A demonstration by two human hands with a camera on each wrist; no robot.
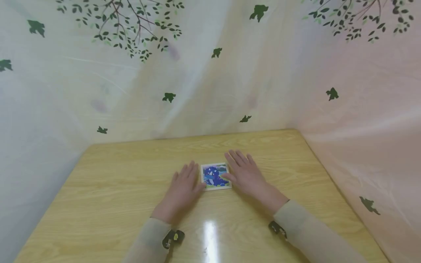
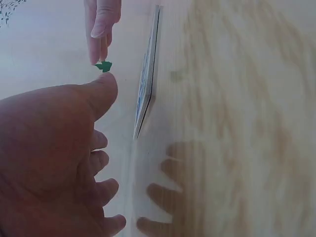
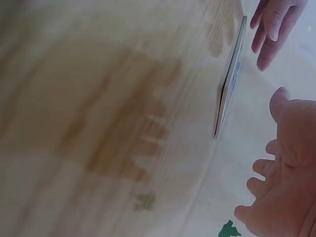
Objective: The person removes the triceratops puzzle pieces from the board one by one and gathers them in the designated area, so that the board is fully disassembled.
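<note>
A small flat picture board (image 1: 213,176) with a pale border lies on the wooden table, showing a blue horned dinosaur. In both wrist views it appears edge-on, as thin layers with a dark line between them. My left hand (image 1: 182,190) is at its left side, fingers spread and extended forward, the thumb near its lower left corner. On the other side my right hand (image 1: 247,175) has straight fingers, its thumb overlapping the board's right part in the head view. The wrist views show both hands held above the tabletop, gripping nothing, with shadows beneath the fingers.
The wooden table (image 1: 108,190) reaches back to a pale curtain (image 1: 197,73) printed with leaves and branches, which also hangs along both sides. A bright light reflection lies on the table's near middle. Dark devices are strapped at both wrists.
</note>
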